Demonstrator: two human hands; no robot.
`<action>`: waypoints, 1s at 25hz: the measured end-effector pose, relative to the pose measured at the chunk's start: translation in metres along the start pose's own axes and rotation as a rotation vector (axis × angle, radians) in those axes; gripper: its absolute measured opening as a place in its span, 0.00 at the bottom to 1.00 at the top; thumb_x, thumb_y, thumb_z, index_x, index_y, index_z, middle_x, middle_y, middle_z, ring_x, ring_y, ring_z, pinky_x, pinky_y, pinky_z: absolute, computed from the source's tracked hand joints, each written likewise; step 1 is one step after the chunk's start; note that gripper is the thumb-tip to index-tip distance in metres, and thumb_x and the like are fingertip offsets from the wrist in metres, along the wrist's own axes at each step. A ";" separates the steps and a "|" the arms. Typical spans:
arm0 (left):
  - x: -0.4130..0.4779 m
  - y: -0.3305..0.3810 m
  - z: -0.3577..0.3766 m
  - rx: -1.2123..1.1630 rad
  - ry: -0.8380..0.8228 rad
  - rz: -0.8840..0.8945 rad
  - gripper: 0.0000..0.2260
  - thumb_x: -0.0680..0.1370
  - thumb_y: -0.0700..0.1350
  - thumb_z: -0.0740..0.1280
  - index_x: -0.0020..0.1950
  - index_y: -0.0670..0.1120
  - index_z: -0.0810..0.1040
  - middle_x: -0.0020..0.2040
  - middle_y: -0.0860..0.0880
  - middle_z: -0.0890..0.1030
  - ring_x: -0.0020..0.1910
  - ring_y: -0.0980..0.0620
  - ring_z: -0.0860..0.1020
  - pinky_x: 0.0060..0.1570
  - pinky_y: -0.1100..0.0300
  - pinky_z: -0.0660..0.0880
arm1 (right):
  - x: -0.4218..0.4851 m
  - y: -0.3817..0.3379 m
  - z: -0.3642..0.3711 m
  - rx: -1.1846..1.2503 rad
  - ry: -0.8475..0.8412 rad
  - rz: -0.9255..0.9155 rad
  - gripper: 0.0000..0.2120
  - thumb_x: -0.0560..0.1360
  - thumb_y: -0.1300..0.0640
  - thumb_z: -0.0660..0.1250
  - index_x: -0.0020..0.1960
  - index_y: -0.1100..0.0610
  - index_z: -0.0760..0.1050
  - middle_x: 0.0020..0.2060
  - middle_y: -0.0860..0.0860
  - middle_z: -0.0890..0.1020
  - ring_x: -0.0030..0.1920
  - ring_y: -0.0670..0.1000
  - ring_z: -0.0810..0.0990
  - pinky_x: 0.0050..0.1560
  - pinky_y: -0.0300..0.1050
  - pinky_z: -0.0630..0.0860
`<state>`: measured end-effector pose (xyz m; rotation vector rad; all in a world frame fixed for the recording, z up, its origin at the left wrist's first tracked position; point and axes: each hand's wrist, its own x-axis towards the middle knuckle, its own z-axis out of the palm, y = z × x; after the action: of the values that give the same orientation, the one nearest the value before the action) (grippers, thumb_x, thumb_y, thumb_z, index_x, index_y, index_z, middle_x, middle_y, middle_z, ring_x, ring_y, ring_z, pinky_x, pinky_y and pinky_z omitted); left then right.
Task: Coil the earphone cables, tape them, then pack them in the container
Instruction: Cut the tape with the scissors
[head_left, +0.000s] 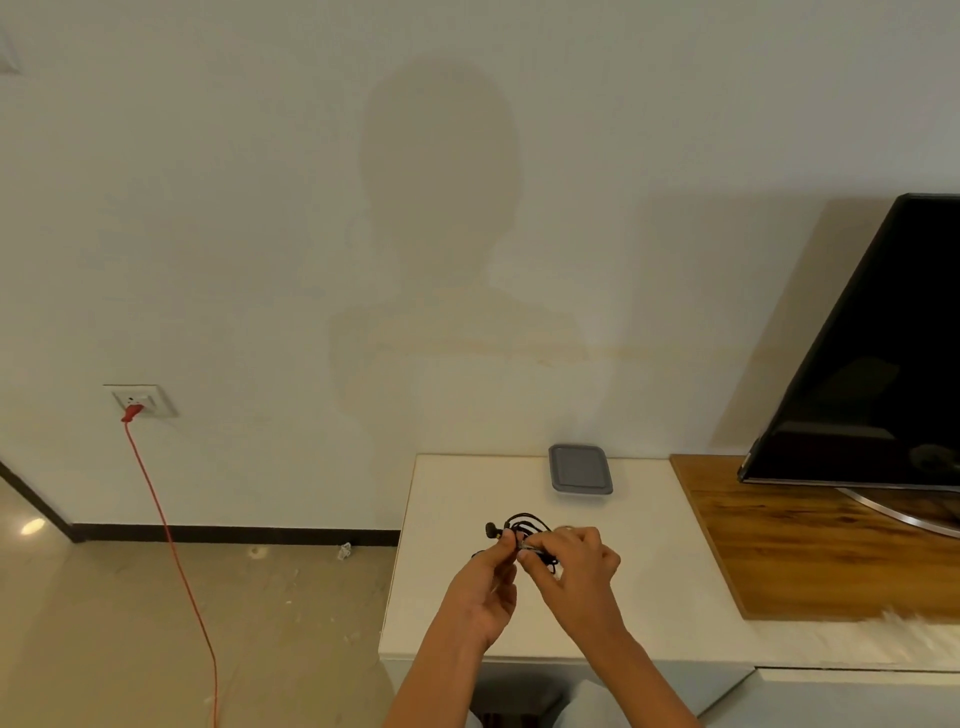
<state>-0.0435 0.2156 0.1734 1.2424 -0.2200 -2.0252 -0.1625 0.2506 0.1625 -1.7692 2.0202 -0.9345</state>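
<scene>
A bundle of black earphone cable (525, 524) is held above the white cabinet top (457, 519), between both hands. My left hand (485, 587) pinches the coil from the left, one earbud sticking out beside its fingers. My right hand (574, 569) pinches the coil from the right, and something small and pale shows between its fingertips; I cannot tell what it is. A grey lidded container (579, 468) sits shut at the back of the cabinet top, against the wall, a short way beyond the hands.
A wooden board (810, 540) lies to the right with a black TV screen (878, 364) standing on it. A red cord (171, 540) hangs from a wall socket (140, 400) at the left down to the tiled floor.
</scene>
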 end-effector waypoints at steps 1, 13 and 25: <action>0.000 0.001 -0.001 0.004 0.003 0.007 0.06 0.75 0.40 0.71 0.49 0.38 0.82 0.42 0.44 0.83 0.43 0.51 0.78 0.44 0.62 0.73 | 0.000 0.002 0.004 -0.031 0.030 -0.035 0.10 0.75 0.43 0.63 0.49 0.45 0.80 0.41 0.34 0.74 0.51 0.45 0.69 0.51 0.44 0.56; 0.042 0.015 -0.036 0.357 -0.131 0.147 0.14 0.82 0.47 0.60 0.52 0.37 0.79 0.46 0.41 0.84 0.48 0.45 0.83 0.47 0.54 0.81 | 0.013 0.022 0.031 0.910 -0.061 0.607 0.15 0.77 0.48 0.64 0.62 0.51 0.75 0.58 0.52 0.79 0.54 0.53 0.81 0.52 0.49 0.80; 0.177 0.058 -0.042 0.673 0.080 0.208 0.10 0.73 0.35 0.71 0.54 0.35 0.80 0.45 0.41 0.84 0.39 0.51 0.82 0.37 0.64 0.79 | 0.118 0.077 0.115 0.871 -0.144 0.842 0.08 0.69 0.67 0.73 0.48 0.63 0.79 0.41 0.60 0.84 0.40 0.55 0.84 0.39 0.43 0.81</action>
<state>-0.0254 0.0658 0.0568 1.6103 -1.0105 -1.7658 -0.1746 0.1081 0.0503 -0.4444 1.6011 -1.0739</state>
